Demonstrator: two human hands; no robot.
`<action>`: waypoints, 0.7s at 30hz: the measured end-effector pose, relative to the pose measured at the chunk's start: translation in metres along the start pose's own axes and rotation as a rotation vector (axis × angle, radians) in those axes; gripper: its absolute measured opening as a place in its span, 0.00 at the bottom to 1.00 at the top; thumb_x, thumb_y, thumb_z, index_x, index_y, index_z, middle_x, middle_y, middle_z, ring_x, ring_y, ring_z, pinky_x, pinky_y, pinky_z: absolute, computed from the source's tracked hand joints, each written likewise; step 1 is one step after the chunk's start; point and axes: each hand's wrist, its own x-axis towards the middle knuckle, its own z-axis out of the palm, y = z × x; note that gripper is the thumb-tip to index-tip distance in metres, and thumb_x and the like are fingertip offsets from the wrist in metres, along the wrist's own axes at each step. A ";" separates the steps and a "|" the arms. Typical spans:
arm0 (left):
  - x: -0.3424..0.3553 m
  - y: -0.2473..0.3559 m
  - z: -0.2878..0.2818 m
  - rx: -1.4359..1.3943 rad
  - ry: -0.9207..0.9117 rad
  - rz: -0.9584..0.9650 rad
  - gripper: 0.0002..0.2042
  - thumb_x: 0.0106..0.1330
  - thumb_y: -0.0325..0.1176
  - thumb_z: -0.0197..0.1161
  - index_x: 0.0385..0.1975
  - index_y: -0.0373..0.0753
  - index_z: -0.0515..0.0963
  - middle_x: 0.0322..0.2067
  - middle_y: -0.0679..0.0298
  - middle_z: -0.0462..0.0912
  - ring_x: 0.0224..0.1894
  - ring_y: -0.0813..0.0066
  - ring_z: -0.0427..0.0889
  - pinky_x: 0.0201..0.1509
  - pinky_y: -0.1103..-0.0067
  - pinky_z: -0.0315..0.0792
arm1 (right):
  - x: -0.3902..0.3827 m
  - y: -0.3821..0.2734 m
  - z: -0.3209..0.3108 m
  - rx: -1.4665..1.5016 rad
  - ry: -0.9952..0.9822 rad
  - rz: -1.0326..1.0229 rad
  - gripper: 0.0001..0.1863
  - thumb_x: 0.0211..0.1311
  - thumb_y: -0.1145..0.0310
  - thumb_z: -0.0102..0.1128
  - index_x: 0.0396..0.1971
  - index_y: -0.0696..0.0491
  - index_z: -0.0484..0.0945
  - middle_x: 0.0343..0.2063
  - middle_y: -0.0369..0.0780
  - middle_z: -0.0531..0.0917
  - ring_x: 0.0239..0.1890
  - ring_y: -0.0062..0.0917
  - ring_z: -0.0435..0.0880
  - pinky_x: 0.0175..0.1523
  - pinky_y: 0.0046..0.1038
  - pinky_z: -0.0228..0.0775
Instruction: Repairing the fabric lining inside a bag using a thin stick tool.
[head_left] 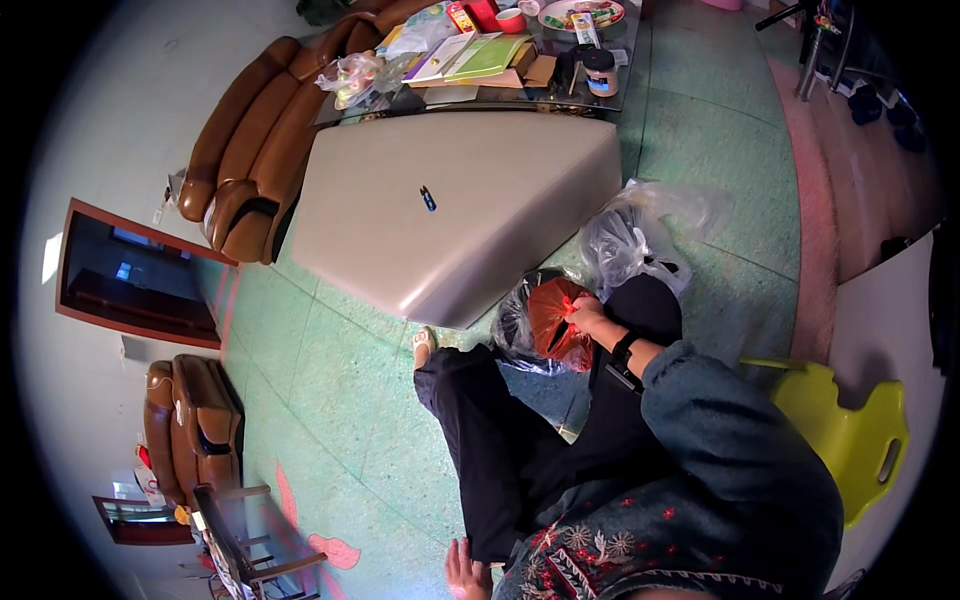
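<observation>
- Seated person's R hand (592,318) grips the gathered neck of a red plastic bag (556,316); fingers closed tight on the bunched film, exact fingertip placement too small to tell.
- Red bag is btwn the person's lower legs, just beyond the R knee, bulging below the grip; contents can't be made out.
- L hand (466,572) at the lower edge of view, next to the dark trousers (488,410); fingers extended, slightly apart. Can't tell if the palm touches the cloth.
- Black plastic bag (511,322), crumpled, sits immediately L of the red bag, partly behind it.
- Clear plastic bag (632,245) on the green floor (370,440), beyond the R knee, nr the corner of a big pale block (400,235).
- On the block's top: a small blue-&-black tool (428,199), approx. mid-surface, well apart from both hands; exact kind unclear.
- Behind the block, a glass table (470,107) w/ green-&-white flat packs (475,58), a dark-lidded jar (601,75), a red cup (511,20) & a plate (545,17) of colorful items.
- Dark band (625,365) on the R wrist; blue-gray sleeve (740,440) above it, w/ a yellow-green plastic chair (840,430) to the R.
- Bkgd L: brown sofa (240,165) beside the table, second brown seat (205,420) farther down, wooden chair (262,572) nr the lower L.
</observation>
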 end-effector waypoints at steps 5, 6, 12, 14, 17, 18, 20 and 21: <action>0.040 0.001 0.015 0.184 0.101 0.035 0.09 0.54 0.35 0.56 0.29 0.36 0.68 0.56 0.44 0.66 0.58 0.39 0.64 0.58 0.51 0.60 | -0.010 -0.024 0.002 -0.064 -0.100 0.074 0.17 0.44 0.55 0.66 0.27 0.54 0.80 0.30 0.45 0.82 0.35 0.35 0.82 0.42 0.34 0.73; 0.046 0.003 0.014 0.211 0.120 0.063 0.09 0.54 0.34 0.57 0.28 0.36 0.69 0.56 0.45 0.66 0.58 0.39 0.64 0.56 0.51 0.62 | -0.006 -0.023 -0.001 -0.054 -0.182 0.159 0.17 0.44 0.55 0.66 0.27 0.54 0.81 0.31 0.45 0.82 0.37 0.35 0.82 0.43 0.34 0.73; 0.025 0.004 0.002 0.184 0.133 0.079 0.07 0.52 0.30 0.56 0.29 0.37 0.72 0.55 0.46 0.68 0.57 0.40 0.66 0.55 0.52 0.63 | -0.012 -0.022 -0.007 -0.133 -0.167 0.073 0.19 0.44 0.56 0.65 0.32 0.55 0.81 0.36 0.47 0.82 0.40 0.35 0.82 0.45 0.32 0.73; 0.004 -0.020 0.005 0.157 0.062 0.084 0.12 0.51 0.36 0.60 0.31 0.36 0.73 0.57 0.47 0.66 0.58 0.40 0.64 0.56 0.52 0.61 | -0.005 -0.010 -0.017 -0.187 -0.108 0.065 0.23 0.44 0.56 0.64 0.38 0.57 0.79 0.42 0.48 0.80 0.46 0.36 0.80 0.51 0.31 0.71; -0.027 -0.020 -0.005 0.196 0.018 0.059 0.21 0.56 0.46 0.62 0.37 0.32 0.76 0.52 0.47 0.72 0.53 0.45 0.72 0.52 0.57 0.67 | -0.005 -0.016 -0.012 -0.177 -0.192 0.084 0.27 0.45 0.57 0.64 0.43 0.59 0.75 0.36 0.47 0.82 0.38 0.35 0.83 0.43 0.32 0.76; -0.049 -0.022 -0.006 -0.037 -0.058 -0.096 0.19 0.55 0.33 0.57 0.46 0.34 0.72 0.56 0.48 0.68 0.58 0.47 0.65 0.58 0.59 0.62 | -0.001 -0.011 -0.013 -0.116 -0.150 0.103 0.24 0.45 0.58 0.64 0.40 0.59 0.76 0.34 0.46 0.82 0.33 0.34 0.84 0.38 0.32 0.77; -0.077 -0.022 -0.011 -0.257 -0.039 -0.249 0.25 0.55 0.19 0.52 0.56 0.38 0.69 0.54 0.50 0.72 0.58 0.53 0.68 0.61 0.65 0.63 | 0.000 -0.004 -0.009 -0.038 -0.125 0.110 0.20 0.46 0.61 0.65 0.35 0.60 0.77 0.31 0.45 0.82 0.27 0.33 0.84 0.30 0.31 0.79; -0.068 -0.011 -0.030 -0.255 -0.043 -0.264 0.25 0.55 0.19 0.52 0.56 0.38 0.69 0.54 0.50 0.72 0.58 0.53 0.68 0.61 0.65 0.63 | -0.001 -0.005 -0.008 -0.022 -0.134 0.099 0.18 0.46 0.62 0.65 0.33 0.60 0.77 0.30 0.45 0.82 0.24 0.33 0.84 0.28 0.31 0.78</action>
